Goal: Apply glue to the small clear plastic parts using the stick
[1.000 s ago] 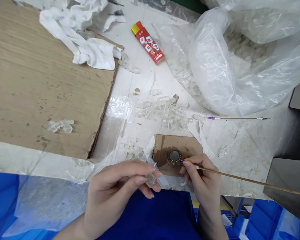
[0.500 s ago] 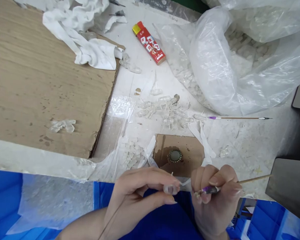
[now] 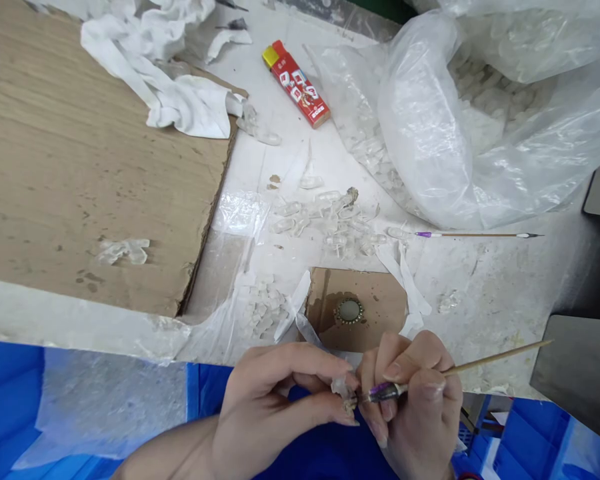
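Far left of the cap, a few clear bits lie on the board, perhaps already finished. Below-left of the cap, the left hand pinches one clear piece between thumb and fingers. Just below the cap, the right hand grips a brush with its tip at that piece, so this one looks mid-work. Above the cap lies a pile of loose pieces, and up-right a bag holds many more, so most seems left to do.

A small craft workshop bench: a stained white worktable carries a large clear plastic bag of clear parts, brown cardboard sheets, crumpled white rags and a thin wooden-handled brush.
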A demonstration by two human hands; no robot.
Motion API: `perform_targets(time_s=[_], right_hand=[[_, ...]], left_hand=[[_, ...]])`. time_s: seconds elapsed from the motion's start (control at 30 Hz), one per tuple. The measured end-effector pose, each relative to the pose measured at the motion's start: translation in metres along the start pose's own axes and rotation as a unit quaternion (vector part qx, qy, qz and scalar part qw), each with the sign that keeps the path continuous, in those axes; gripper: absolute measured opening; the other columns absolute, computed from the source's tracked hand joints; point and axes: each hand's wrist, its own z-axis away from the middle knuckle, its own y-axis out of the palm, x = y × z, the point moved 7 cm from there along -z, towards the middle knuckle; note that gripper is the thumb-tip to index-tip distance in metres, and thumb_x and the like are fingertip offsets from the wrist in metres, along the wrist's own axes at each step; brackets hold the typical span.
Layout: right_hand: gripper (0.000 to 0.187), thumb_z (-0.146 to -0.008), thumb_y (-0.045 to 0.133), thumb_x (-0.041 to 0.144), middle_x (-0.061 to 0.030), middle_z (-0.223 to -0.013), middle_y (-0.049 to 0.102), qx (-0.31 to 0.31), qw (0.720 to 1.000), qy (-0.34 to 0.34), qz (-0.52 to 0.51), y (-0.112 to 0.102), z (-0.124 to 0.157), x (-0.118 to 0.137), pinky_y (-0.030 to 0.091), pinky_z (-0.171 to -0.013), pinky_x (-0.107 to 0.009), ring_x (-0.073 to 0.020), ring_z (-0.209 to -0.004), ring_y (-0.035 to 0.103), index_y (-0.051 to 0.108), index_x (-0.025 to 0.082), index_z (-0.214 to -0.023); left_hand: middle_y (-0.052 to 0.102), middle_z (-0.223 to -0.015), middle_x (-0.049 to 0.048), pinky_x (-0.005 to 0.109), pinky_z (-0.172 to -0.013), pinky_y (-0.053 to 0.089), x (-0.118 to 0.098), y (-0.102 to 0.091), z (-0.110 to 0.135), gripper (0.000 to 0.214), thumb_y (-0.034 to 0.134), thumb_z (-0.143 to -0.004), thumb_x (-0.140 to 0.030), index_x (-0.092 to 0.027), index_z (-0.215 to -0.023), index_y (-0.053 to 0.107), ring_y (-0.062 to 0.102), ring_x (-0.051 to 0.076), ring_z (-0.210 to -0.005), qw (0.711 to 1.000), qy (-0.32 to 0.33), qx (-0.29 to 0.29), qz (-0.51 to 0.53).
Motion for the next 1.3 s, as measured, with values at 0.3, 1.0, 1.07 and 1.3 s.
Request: perform_targets(time_s=[0.3, 1.0, 1.07, 1.3], right_hand=[[0.035, -0.101, 0.067, 0.043, 0.0102, -0.056, 0.038, 0.009, 1.000, 0.010, -0.024, 0.001, 0.002, -0.004, 0.017, -0.031, -0.016, -0.0036, -0.033, 0.021, 0.060, 0.024, -0.072], [0.027, -0.101, 0.067, 0.046, 0.0115, -0.054, 0.032, -0.022, 0.996, -0.090, -0.011, -0.018, -0.005, 0.014, 0.014, -0.031, -0.019, -0.0044, -0.032, 0.017, 0.074, 0.027, -0.083], [0.029, -0.101, 0.067, 0.046, 0.0116, -0.051, 0.030, -0.040, 0.990, -0.133, 0.018, -0.027, -0.008, 0.021, 0.015, -0.031, -0.020, -0.0056, -0.033, 0.016, 0.075, 0.026, -0.082], [0.020, -0.098, 0.074, 0.039, 0.0039, -0.062, 0.058, -0.069, 0.971, -0.163, 0.160, -0.054, -0.006, 0.016, 0.036, -0.032, -0.018, -0.0080, -0.039, 0.049, 0.078, 0.023, -0.088]], left_hand=[[0.087, -0.072, -0.0012, 0.013, -0.059, 0.066, -0.001, 0.004, -0.003, 0.020, 0.092, -0.081, -0.026, -0.034, -0.099, 0.088, 0.081, 0.015, -0.055, 1.000, -0.011, 0.003, 0.009], [0.089, -0.083, -0.0072, 0.009, -0.066, 0.066, 0.006, 0.004, -0.002, 0.046, 0.091, -0.074, 0.001, -0.037, -0.099, 0.088, 0.084, 0.012, -0.064, 0.997, -0.054, 0.006, 0.062], [0.089, -0.085, -0.0080, 0.009, -0.067, 0.066, 0.008, 0.004, 0.000, 0.048, 0.088, -0.076, 0.003, -0.038, -0.101, 0.087, 0.084, 0.012, -0.066, 0.995, -0.059, 0.011, 0.079], [0.089, -0.084, -0.0049, 0.012, -0.066, 0.067, -0.003, 0.001, -0.008, 0.048, 0.083, -0.075, 0.006, -0.036, -0.097, 0.089, 0.084, 0.013, -0.066, 0.999, -0.030, 0.019, 0.026]])
